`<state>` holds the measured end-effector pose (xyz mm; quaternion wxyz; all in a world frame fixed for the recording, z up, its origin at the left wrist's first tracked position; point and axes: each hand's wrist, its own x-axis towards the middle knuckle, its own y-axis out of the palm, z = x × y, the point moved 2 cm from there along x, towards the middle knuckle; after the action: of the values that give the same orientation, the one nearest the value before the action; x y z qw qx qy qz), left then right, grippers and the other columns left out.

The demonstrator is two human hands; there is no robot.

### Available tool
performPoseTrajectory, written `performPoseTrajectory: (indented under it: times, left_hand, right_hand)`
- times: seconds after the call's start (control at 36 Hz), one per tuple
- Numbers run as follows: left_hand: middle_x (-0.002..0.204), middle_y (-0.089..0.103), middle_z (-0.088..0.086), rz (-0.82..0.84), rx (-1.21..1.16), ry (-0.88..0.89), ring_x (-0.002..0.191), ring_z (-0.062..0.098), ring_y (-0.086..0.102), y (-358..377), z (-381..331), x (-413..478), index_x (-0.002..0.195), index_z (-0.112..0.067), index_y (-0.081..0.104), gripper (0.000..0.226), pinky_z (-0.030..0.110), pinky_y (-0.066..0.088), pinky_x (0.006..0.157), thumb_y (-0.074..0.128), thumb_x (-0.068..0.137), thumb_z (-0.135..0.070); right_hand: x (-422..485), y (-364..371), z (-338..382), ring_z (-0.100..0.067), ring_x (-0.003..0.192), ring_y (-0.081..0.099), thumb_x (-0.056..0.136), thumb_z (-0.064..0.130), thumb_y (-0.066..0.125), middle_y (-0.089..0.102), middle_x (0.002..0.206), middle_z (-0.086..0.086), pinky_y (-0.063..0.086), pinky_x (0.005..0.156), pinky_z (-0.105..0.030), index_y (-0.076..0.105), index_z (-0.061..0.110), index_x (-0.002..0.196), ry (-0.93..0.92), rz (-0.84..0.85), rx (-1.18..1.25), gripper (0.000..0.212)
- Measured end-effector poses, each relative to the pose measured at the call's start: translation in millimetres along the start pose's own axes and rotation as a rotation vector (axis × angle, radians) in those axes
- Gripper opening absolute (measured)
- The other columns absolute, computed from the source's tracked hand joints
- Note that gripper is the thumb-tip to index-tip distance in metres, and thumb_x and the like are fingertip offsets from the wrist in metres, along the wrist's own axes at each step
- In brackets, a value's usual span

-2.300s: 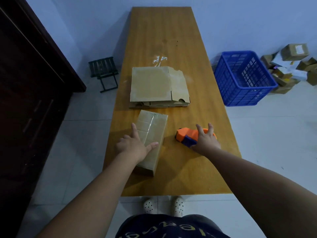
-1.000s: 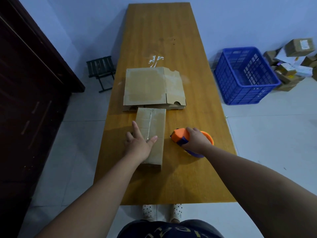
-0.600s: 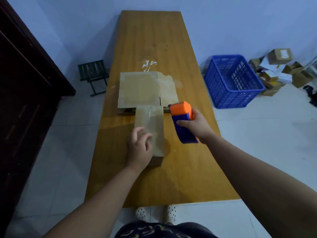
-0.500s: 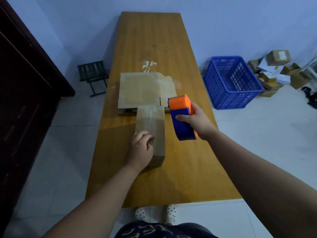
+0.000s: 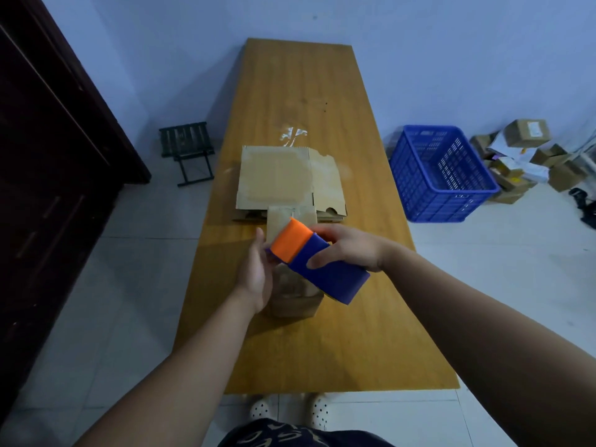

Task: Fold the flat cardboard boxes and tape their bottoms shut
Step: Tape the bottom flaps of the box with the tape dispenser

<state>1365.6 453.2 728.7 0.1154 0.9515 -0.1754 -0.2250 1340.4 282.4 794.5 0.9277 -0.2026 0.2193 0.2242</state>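
A folded cardboard box lies lengthwise on the wooden table, partly hidden by my hands. My right hand grips an orange and blue tape dispenser and holds it in the air above the box. My left hand is raised off the box at the dispenser's orange end, with its fingertips hidden behind that end. Just beyond the box lies a stack of flat cardboard boxes.
A scrap of clear tape sticks to the table past the stack. A blue plastic crate stands on the floor to the right, with a pile of small boxes behind it. A dark cabinet and a small stool are on the left.
My right hand took the tape dispenser off the table and carried it left over the box. My left hand left the box top and rose to the dispenser's orange end.
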Motion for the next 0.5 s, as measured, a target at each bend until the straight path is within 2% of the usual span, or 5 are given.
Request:
performPoseTrajectory:
  times: [0.06,0.17,0.33,0.42,0.5]
  left_hand:
    - [0.109,0.068,0.014,0.017,-0.011,-0.028,0.106,0.022,0.061,-5,-1,3,0.118,-0.008,0.062,0.089,0.035,0.042,0.093,0.027,0.077,-0.079]
    - [0.118,0.065,0.013,0.002,-0.038,-0.087,0.111,0.022,0.061,-12,-4,1,0.127,-0.013,0.056,0.094,0.035,0.043,0.096,0.057,0.063,-0.081]
    - [0.095,0.069,0.006,0.019,-0.116,-0.028,0.094,0.018,0.064,-18,-8,-4,0.108,-0.012,0.062,0.041,0.034,0.045,0.088,0.056,0.08,-0.041]
    - [0.092,0.07,0.004,0.037,-0.098,0.001,0.089,0.016,0.065,-20,-6,-6,0.102,-0.013,0.062,0.032,0.033,0.046,0.084,0.055,0.08,-0.036]
    - [0.094,0.07,0.006,-0.007,-0.05,-0.002,0.093,0.019,0.065,-24,-3,-5,0.103,-0.012,0.063,0.035,0.037,0.045,0.089,0.053,0.084,-0.04]
  right_hand:
    - [3,2,2,-0.027,0.093,0.067,0.072,0.038,0.068,0.067,0.106,-0.003,0.057,0.076,-0.04,0.053,0.024,0.12,0.008,-0.014,-0.04,0.052]
    - [6,3,4,-0.025,0.094,0.066,0.071,0.041,0.068,0.066,0.107,0.0,0.057,0.08,-0.043,0.051,0.028,0.121,0.017,-0.03,-0.069,0.054]
    - [7,4,6,-0.021,0.097,0.065,0.07,0.042,0.069,0.064,0.111,0.004,0.057,0.083,-0.043,0.047,0.035,0.127,0.011,-0.021,-0.109,0.061]
    - [8,5,7,-0.021,0.098,0.064,0.07,0.043,0.069,0.063,0.112,0.006,0.056,0.085,-0.045,0.044,0.037,0.13,0.013,-0.009,-0.138,0.064]
    - [8,5,8,-0.02,0.098,0.064,0.07,0.043,0.069,0.063,0.112,0.006,0.056,0.085,-0.043,0.043,0.037,0.13,0.024,-0.006,-0.146,0.065]
